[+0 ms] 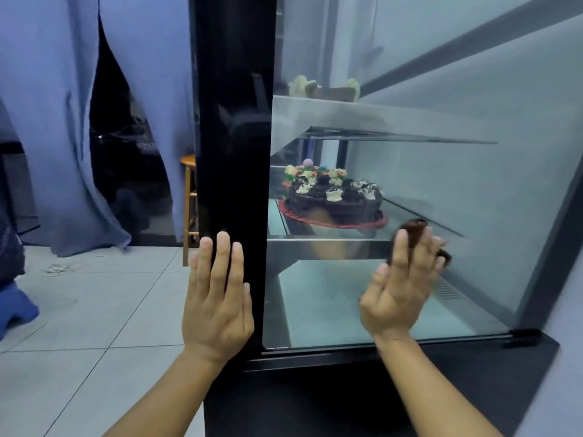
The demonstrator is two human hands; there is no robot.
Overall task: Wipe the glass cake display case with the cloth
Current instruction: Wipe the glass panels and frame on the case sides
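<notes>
Pale tiled floor (94,310) at 8 o'clock; left hand (217,307) flat, open, on black-framed glass cake display case (457,200); right hand (397,291), fingers straight, presses crumpled dark-brown cloth (413,230) at 3 o'clock (unpinched, may slip down).

Blue curtains (60,121) hang over pale floor tiles (94,310) beside a wooden stool (189,197).

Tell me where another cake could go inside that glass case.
The pale bottom floor of the case is bare. The glass middle shelf has room only right of the dark chocolate cake on its red board; its left end is crowded.
</notes>
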